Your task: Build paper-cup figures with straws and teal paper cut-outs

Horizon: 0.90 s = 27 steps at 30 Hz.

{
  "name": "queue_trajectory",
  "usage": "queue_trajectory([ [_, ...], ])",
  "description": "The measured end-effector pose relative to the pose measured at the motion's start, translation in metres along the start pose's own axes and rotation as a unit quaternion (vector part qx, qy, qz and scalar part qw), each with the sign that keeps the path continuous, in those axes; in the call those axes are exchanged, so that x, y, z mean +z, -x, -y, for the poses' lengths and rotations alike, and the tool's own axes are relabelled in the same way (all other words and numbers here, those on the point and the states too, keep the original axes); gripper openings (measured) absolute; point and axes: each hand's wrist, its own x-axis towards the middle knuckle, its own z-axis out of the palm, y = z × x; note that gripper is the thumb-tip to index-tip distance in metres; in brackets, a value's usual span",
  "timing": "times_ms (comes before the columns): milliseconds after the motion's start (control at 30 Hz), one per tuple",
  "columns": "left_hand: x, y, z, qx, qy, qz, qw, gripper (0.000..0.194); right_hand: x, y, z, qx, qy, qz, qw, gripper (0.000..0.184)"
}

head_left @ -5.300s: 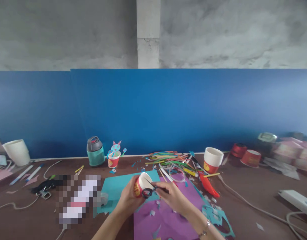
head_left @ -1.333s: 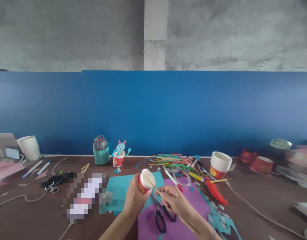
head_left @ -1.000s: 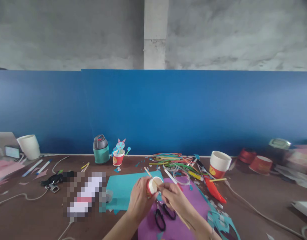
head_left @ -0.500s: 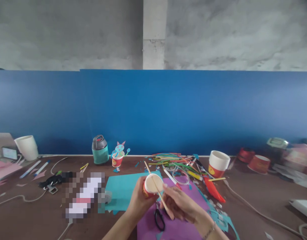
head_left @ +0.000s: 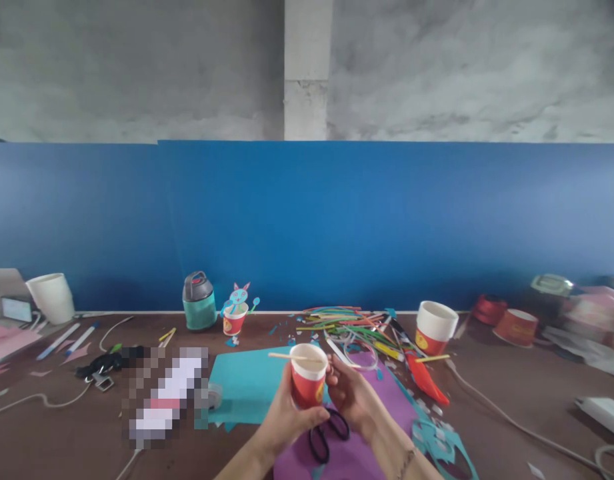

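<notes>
My left hand [head_left: 291, 413] is wrapped round a red and white paper cup [head_left: 308, 390], held upright above the purple paper. A thin wooden stick [head_left: 281, 356] runs sideways across the cup's mouth, its left end sticking out past the rim. Whether it rests on the rim or passes through the wall, I cannot tell. At the cup's right side, my right hand [head_left: 354, 393] has its fingers curled about the stick near the rim. Scissors with black handles [head_left: 319, 445] lie below the hands, their blades hidden.
Turquoise paper [head_left: 247, 380] and purple paper [head_left: 357, 457] lie under the hands. Behind are colourful strips [head_left: 344, 320], a decorated cup [head_left: 234, 320], a turquoise flask [head_left: 199, 307] and stacked paper cups [head_left: 437, 327]. A blue partition [head_left: 307, 227] closes off the back.
The cup has tipped from facing me to upright. The stick has swung from a steep slant to nearly level across the mouth. My right hand has moved up beside the cup, uncovering more of the scissors.
</notes>
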Motion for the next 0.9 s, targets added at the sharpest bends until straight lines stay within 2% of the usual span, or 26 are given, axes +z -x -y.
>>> queue_trajectory([
  [100,-0.003,-0.008,0.013,-0.032,-0.03,-0.098,0.994,0.065,0.009,0.007,0.004,-0.005,-0.046,-0.028,0.999,0.035],
  [167,-0.008,-0.011,0.019,-0.052,-0.05,-0.164,0.984,0.061,0.01,0.01,0.008,-0.03,-0.035,-0.042,0.998,0.038],
  [267,-0.017,-0.014,0.019,-0.062,-0.011,-0.217,0.974,0.065,0.002,0.009,0.018,-0.08,0.012,-0.075,0.994,0.037],
  [400,-0.02,-0.013,0.011,-0.071,0.04,-0.207,0.975,0.062,-0.008,0.007,0.032,-0.124,0.078,-0.102,0.984,0.03],
  [533,-0.02,-0.012,0.007,-0.072,0.035,-0.21,0.974,0.065,-0.009,0.01,0.042,-0.165,0.099,-0.118,0.974,0.036],
  [600,-0.021,-0.013,0.007,-0.061,0.003,-0.207,0.976,0.065,-0.007,0.012,0.043,-0.19,0.119,-0.12,0.967,0.04],
  [700,-0.023,-0.014,0.008,-0.035,-0.072,-0.211,0.974,0.055,-0.004,0.015,0.039,-0.231,0.175,-0.103,0.951,0.045],
  [800,-0.024,-0.014,0.006,-0.013,-0.147,-0.221,0.964,0.044,0.0,0.018,0.03,-0.261,0.224,-0.088,0.935,0.044],
  [900,-0.023,-0.014,0.004,0.002,-0.191,-0.226,0.955,0.042,0.005,0.022,0.026,-0.275,0.247,-0.087,0.925,0.043],
])
